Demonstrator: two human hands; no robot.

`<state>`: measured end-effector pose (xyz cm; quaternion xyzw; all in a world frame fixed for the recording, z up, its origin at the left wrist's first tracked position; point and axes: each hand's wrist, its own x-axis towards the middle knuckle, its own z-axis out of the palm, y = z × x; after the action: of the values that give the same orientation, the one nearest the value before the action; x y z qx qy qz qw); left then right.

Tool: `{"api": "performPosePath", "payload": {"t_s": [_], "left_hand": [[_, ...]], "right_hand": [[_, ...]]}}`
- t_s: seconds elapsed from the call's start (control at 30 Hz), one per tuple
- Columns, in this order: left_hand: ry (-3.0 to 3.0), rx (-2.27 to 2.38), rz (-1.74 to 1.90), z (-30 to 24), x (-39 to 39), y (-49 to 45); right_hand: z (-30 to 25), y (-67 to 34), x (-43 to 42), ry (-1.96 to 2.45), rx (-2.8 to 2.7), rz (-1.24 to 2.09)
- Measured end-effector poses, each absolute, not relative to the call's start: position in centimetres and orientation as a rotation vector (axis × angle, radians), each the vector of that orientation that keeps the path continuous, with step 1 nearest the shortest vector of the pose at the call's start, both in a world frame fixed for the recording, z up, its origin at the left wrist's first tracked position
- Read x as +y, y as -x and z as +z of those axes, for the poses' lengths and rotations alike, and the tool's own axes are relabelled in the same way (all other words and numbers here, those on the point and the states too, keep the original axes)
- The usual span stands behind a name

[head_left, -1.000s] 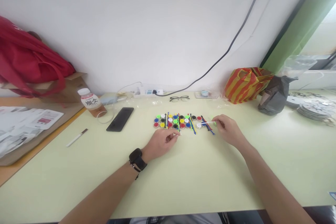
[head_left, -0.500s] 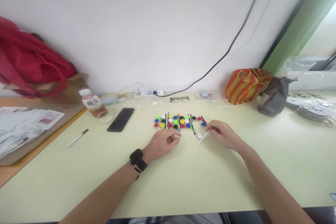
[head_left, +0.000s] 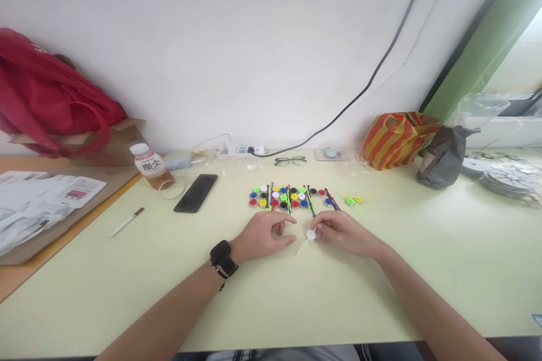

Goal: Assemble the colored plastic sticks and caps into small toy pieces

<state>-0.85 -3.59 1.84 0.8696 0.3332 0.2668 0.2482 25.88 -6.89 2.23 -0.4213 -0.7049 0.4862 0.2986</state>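
My right hand [head_left: 341,232] pinches a white stick with a small white disc [head_left: 310,235] on it, just above the pale green table [head_left: 296,293]. My left hand [head_left: 266,234], with a black watch [head_left: 222,257] on its wrist, rests curled on the table close beside it, thumb and fingers near the stick's tip. Behind both hands lies a grid of small coloured discs and coloured sticks [head_left: 288,196]. A green disc with a yellow stick [head_left: 353,200] lies apart to the right of the grid.
A black phone [head_left: 195,193], a drink bottle [head_left: 149,166], a white pen [head_left: 126,221] and papers [head_left: 38,197] lie at the left. Glasses [head_left: 290,161] and a power strip [head_left: 239,150] sit by the wall. A striped bag [head_left: 396,136] and grey bag [head_left: 442,157] stand at the right.
My right hand has carried the white stick and disc from the right end of the grid down and left, towards my left hand. The left hand slid slightly nearer.
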Motion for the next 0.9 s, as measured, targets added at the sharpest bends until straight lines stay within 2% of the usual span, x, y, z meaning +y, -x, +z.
{"api": "performPosePath", "payload": {"t_s": [0.23,0.67,0.9], "left_hand": [[-2.394,0.795,0.633,2.6,-3.8,0.6],[-1.876,0.726,0.701,1.7,-2.8,1.0],[-1.899,0.752,0.704,2.2,-3.6,0.7]], "right_hand": [[1.6,-23.0,-7.7,1.019,-1.732,1.405],[2.8,-24.6,-7.2,1.026,-1.483,1.319],[1.5,-23.9,-6.9,1.032,-1.53,1.307]]}}
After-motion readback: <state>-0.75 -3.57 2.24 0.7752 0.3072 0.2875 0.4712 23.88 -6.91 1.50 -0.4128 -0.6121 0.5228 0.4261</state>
